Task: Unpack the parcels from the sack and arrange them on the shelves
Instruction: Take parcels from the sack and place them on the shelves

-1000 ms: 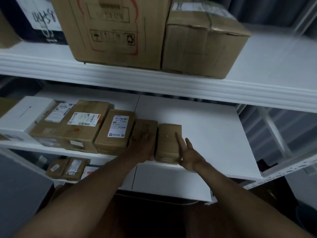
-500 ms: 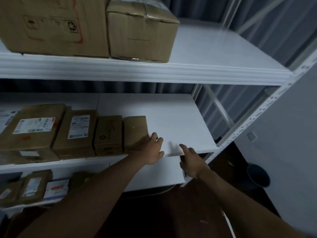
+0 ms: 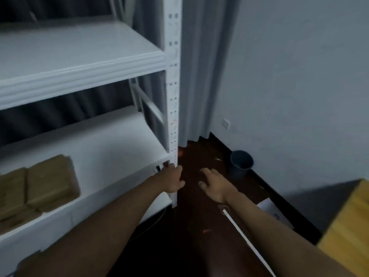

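Two brown cardboard parcels [image 3: 51, 180] lie side by side at the left edge of the middle white shelf [image 3: 111, 156]. My left hand [image 3: 173, 181] hangs empty in front of the shelf's right corner post [image 3: 173, 100], fingers loosely curled and apart. My right hand [image 3: 214, 185] is to its right over the dark floor, palm down, fingers spread, holding nothing. The sack is out of view.
The upper white shelf [image 3: 79, 62] shows a bare surface. Grey curtain [image 3: 199, 66] and a pale wall stand beyond the post. A dark bin [image 3: 240, 163] sits on the floor by the wall. A yellow surface [image 3: 347, 226] fills the lower right; a white strip [image 3: 249, 242] lies on the floor.
The view has swung right, away from the row of parcels. Both hands have left the parcels and shelf edge and now hang empty past the corner post.
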